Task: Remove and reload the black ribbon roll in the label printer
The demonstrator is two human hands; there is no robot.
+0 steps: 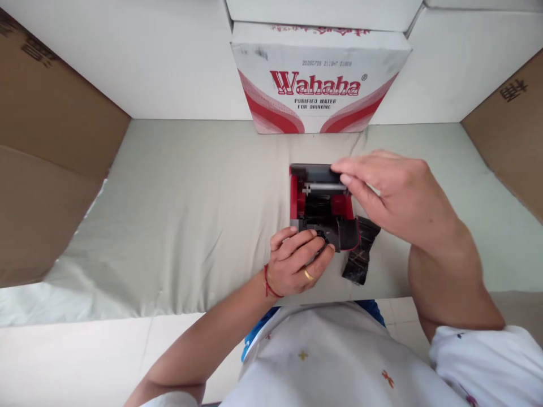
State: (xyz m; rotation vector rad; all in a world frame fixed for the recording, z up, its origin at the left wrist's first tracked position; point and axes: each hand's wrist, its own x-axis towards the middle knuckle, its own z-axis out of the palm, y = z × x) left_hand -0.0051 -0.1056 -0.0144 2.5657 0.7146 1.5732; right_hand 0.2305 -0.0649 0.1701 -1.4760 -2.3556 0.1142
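Device [322, 206] red, black; cloth [203, 209] pale green; carton [318, 82] white, red.

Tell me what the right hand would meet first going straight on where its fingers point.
The right hand would first meet the dark upper flap of the open red-and-black device; hand and flap seem to be touching, though depth is hard to judge from this one view.

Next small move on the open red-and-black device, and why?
Probably tilt the far black rectangular flap slightly with the right hand, while the left hand steadies the red-and-black boxy device. The right fingers are at the flap's right end, the left fingers lie over the near black cover, and the pale straight rod inside sits exposed.
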